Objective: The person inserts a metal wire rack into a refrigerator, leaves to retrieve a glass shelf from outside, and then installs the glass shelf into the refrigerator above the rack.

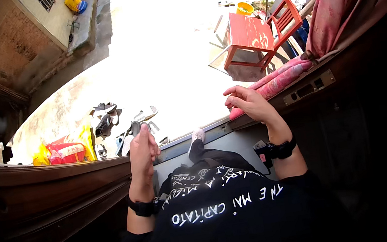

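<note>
My left hand (142,154) is raised at the left of the doorway, its fingers stretched out and holding nothing. Several dark and pale shoes (106,119) lie on the ground beyond it. On the right, my right hand (252,105) hangs in the air with its fingers loosely bent and apart, gripping nothing. It is nearest to a pink floral cloth (283,80) draped by the right door edge. Whether the fingertips touch that cloth, I cannot tell. Each wrist wears a black band.
My shoe (198,135) is at the metal threshold (177,148). A dark wooden door panel (55,195) stands left; a metal latch plate (310,87) marks the right door edge. Outside are a red-and-yellow bag (66,152), a red wooden chair (285,20), a red-topped table (249,32) and a yellow bucket (244,9).
</note>
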{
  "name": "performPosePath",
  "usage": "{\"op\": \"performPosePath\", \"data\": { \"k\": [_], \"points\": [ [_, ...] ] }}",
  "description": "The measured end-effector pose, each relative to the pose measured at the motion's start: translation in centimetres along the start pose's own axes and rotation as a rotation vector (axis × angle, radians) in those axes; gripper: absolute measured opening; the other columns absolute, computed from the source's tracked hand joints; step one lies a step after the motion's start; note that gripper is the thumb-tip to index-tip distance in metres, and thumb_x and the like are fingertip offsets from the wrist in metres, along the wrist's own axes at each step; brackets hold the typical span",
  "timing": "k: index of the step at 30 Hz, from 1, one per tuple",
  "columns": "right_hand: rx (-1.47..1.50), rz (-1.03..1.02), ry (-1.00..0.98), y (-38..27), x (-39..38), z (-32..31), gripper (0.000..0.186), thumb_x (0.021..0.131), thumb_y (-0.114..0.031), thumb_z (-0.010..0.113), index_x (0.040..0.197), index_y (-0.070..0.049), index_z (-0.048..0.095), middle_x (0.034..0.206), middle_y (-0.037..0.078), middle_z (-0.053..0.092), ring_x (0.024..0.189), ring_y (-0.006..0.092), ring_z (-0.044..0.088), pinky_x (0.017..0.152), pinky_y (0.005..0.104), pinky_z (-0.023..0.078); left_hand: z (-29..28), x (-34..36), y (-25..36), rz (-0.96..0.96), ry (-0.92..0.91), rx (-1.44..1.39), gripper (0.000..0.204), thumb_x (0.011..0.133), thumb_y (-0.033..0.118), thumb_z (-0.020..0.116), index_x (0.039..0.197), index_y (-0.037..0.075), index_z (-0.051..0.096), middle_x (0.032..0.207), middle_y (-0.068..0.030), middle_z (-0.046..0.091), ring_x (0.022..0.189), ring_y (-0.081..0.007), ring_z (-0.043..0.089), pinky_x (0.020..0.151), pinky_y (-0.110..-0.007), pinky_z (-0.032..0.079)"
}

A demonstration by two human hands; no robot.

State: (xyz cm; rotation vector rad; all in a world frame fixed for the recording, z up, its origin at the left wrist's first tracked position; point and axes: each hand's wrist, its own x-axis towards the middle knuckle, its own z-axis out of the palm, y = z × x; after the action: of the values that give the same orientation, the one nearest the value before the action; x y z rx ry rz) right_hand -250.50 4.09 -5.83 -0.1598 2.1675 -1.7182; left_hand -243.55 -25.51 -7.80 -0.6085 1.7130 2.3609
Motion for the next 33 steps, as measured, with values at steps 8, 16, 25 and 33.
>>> {"op": "performPosePath", "data": {
  "k": [8,16,25,33],
  "points": [
    [-0.001,0.097,-0.176,-1.1,22.1,-4.8,0.030,0.084,-0.017,0.052,0.108,0.001,0.053,0.085,0.008,0.061,0.083,0.0135,0.058,0.075,0.0254,0.044,4.1,19.9,7.0,0.081,-0.072,0.056,0.026,0.081,0.009,0.062,0.105,0.001,0.056,0.082,-0.0023,0.059,0.073,-0.0080,0.054,0.068,-0.020,0.044],
    [0.169,0.277,0.302,4.1,36.5,-17.8,0.023,0.087,-0.016,0.049,0.103,0.000,0.054,0.085,0.006,0.060,0.076,0.0112,0.058,0.067,0.0229,0.046,11.7,44.2,14.8,0.060,-0.391,0.202,0.011,0.079,0.009,0.063,0.087,0.001,0.061,0.075,-0.0003,0.059,0.068,-0.0055,0.052,0.064,-0.019,0.042],
    [0.421,0.494,0.523,10.0,52.7,-25.6,0.020,0.089,-0.018,0.047,0.101,-0.003,0.053,0.085,0.006,0.060,0.074,0.0118,0.059,0.063,0.0210,0.048,23.8,65.3,21.5,-0.150,-0.593,0.473,0.025,0.084,0.027,0.060,0.070,0.006,0.057,0.054,0.0050,0.046,0.044,-0.0016,0.039,0.040,-0.017,0.028],
    [0.648,0.725,0.664,24.5,77.1,-36.8,0.026,0.086,-0.022,0.050,0.105,-0.005,0.054,0.094,0.008,0.060,0.085,0.0175,0.060,0.076,0.0300,0.047,33.9,86.8,21.1,-0.293,-0.575,0.628,0.024,0.090,0.028,0.050,0.083,0.006,0.059,0.052,0.0052,0.044,0.046,-0.0022,0.038,0.045,-0.016,0.030]
  ]
}}
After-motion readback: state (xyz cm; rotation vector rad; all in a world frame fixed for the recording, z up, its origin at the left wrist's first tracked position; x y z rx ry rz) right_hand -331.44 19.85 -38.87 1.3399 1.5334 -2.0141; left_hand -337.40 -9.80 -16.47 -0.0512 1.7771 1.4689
